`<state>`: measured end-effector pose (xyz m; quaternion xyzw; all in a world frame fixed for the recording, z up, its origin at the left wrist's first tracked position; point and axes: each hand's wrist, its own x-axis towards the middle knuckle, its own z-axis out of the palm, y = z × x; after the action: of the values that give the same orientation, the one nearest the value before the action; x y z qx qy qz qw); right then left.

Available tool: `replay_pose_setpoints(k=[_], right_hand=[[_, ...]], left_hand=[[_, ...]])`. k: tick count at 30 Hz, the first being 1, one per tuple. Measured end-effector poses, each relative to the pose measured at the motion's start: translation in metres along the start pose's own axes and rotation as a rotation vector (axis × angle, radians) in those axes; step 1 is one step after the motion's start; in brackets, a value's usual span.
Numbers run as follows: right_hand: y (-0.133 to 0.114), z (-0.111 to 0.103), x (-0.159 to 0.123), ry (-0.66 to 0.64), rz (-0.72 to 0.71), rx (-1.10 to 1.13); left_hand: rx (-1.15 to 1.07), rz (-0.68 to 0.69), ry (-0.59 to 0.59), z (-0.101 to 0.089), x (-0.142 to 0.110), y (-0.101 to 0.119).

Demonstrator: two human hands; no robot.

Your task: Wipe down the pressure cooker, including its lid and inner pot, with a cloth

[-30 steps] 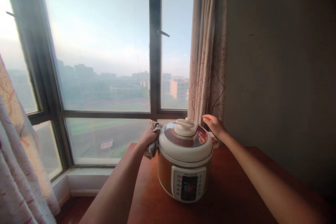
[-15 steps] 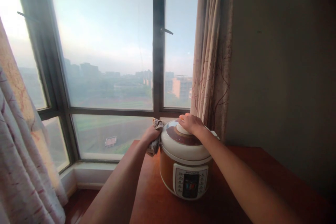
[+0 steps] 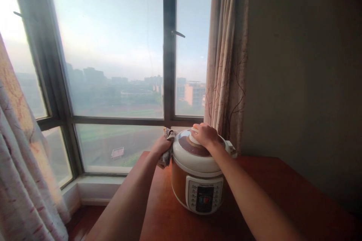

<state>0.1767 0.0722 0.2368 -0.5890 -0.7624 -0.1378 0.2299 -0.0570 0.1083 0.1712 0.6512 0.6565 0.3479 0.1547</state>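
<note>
An electric pressure cooker (image 3: 181, 180) with a brown body, white rim and front control panel (image 3: 204, 196) stands upright on the reddish-brown table. Its rounded lid (image 3: 183, 150) is on. On top of the lid, my right hand (image 3: 206, 134) is closed around the white knob (image 3: 194, 138), the fingers curled over it. At the cooker's left side my left hand (image 3: 161, 145) grips a crumpled patterned cloth (image 3: 167, 158), which lies against or very near the lid's edge. The fingertips of the left hand are partly hidden by the cloth.
The wooden table (image 3: 268, 180) runs off to the right beside a dark wall (image 3: 288, 83). Behind it rise large windows (image 3: 113, 64), with a curtain (image 3: 226, 56) at the right and another curtain (image 3: 19, 165) at the left. A low white sill (image 3: 93, 190) runs below the glass.
My right hand has shifted its hold on the knob, its wrist and forearm swinging slightly left, so more of the lid's right-hand handle shows. My left hand and the cloth stay at the cooker's side.
</note>
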Motion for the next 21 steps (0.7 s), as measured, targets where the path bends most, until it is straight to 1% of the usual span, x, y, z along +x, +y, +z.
replay_pose_setpoints(k=[3, 9, 15, 21], right_hand=[[-0.0001, 0.0009, -0.0002, 0.029, 0.025, 0.006], [0.0013, -0.0004, -0.0015, 0.059, 0.042, 0.017], [0.0015, -0.0011, -0.0013, 0.061, 0.051, 0.018], [0.0038, -0.0001, 0.0012, 0.062, 0.040, 0.014]], left_hand=[[0.007, -0.001, -0.025, -0.0003, 0.0000, 0.0001], [-0.008, 0.000, -0.022, -0.0021, -0.0041, 0.0045], [0.004, -0.007, -0.040, -0.0041, -0.0065, 0.0088], [0.017, -0.002, -0.051, -0.0039, -0.0049, 0.0070]])
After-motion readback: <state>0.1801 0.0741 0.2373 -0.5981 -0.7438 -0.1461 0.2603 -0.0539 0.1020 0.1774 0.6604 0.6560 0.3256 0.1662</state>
